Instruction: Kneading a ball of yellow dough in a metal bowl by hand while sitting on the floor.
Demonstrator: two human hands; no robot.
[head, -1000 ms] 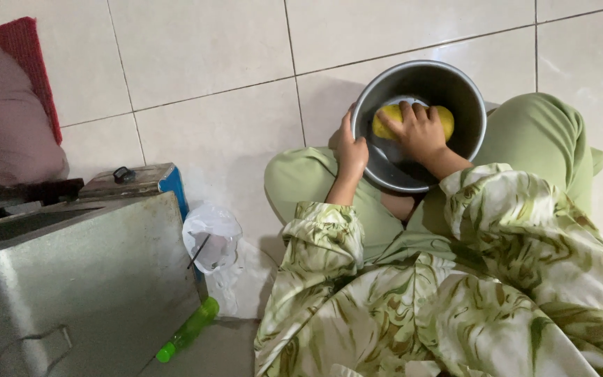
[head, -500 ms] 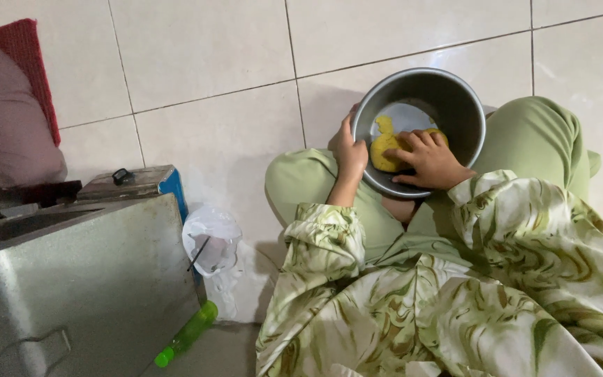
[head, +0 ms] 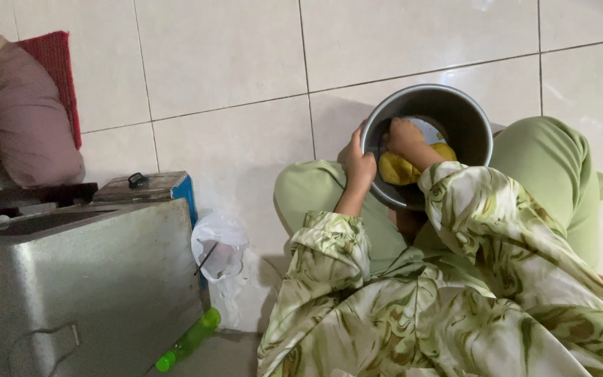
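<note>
A metal pot [head: 455, 112] is gripped at its rim by the left hand [head: 361, 166], fingers curled over the edge. Yellow dough [head: 396, 169] at the pot's bottom is pressed under the clenched right hand [head: 406, 137], just beside the left hand's fingers.

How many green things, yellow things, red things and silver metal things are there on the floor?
Green: 1, the bottle
Yellow: 1, the dough lump under the right hand
Red: 1, the mat
Silver metal: 2, the bowl gripped by the left hand, and the big box
Total: 5
</note>
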